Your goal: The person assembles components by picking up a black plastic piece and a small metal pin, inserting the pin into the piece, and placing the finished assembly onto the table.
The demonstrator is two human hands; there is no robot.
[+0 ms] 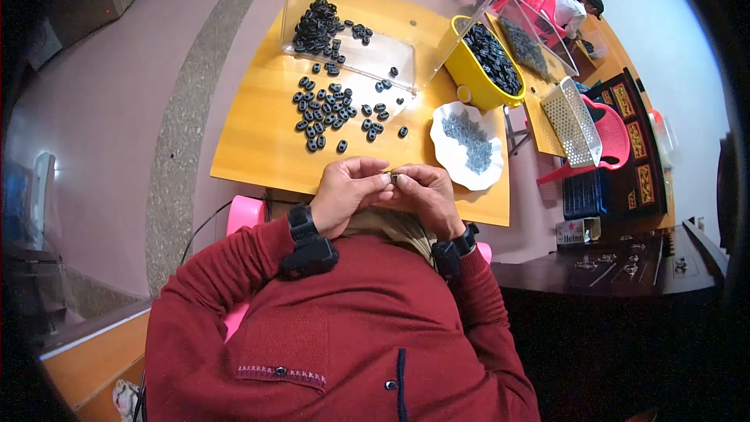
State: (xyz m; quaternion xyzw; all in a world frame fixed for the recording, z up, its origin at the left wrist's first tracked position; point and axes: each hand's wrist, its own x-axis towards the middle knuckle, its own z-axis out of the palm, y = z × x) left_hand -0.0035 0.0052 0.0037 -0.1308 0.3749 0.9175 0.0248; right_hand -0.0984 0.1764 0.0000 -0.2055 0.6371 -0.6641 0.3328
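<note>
My left hand and my right hand meet at the table's front edge, fingertips pinched together. Between them is a small dark piece, mostly covered by thumbs and fingers, so its kind cannot be made out. Just beyond my hands, loose black two-holed cord-lock pieces lie scattered on the yellow wooden table. More of them form a heap in a clear plastic bin tipped on its side. To the right of my hands, a white scalloped dish holds many tiny grey metal pieces, perhaps springs.
A yellow tub full of black parts stands behind the dish. The clear bin takes up the table's far side. At right are a white perforated basket, a pink chair and another clear bin. Another person sits farther back.
</note>
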